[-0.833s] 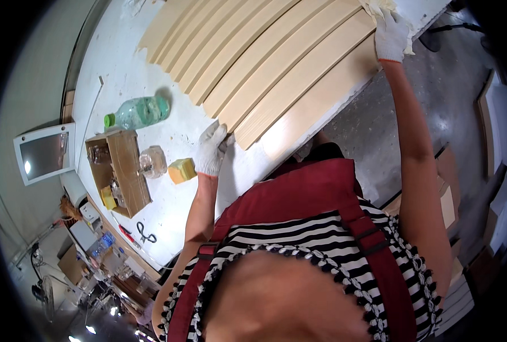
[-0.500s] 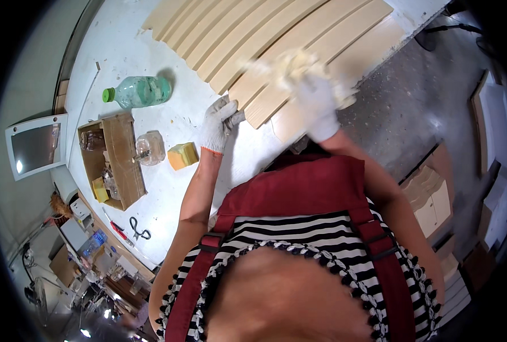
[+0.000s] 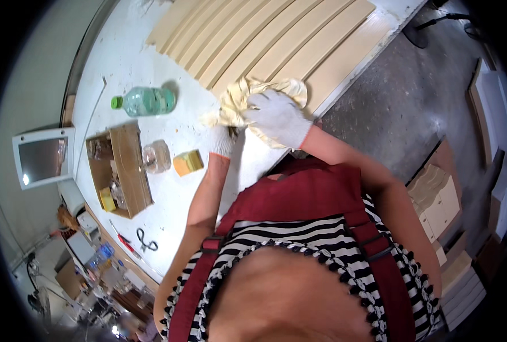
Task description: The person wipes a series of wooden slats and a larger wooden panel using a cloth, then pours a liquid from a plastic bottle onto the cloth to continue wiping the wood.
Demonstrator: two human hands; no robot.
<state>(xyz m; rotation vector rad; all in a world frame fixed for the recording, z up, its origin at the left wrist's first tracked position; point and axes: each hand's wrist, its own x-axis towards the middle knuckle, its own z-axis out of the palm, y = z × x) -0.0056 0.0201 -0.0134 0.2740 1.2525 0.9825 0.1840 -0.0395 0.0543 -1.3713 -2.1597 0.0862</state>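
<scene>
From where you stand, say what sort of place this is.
Probably a woodworking workshop: a ribbed pale panel lies on a white workbench, the gloved right hand holds a cloth, and more pale boards show at the right.

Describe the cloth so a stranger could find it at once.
On the white table, find the row of long, pale strips. At the end nearest the person, the cloth lies bunched under the gloved right hand. Its loose, cream-yellow folds set it apart from the smooth strips.

Head-worn fisheye looking steeply down, wearer's chest [image 3: 265,290] close below, white table [image 3: 170,199] a little farther off
</scene>
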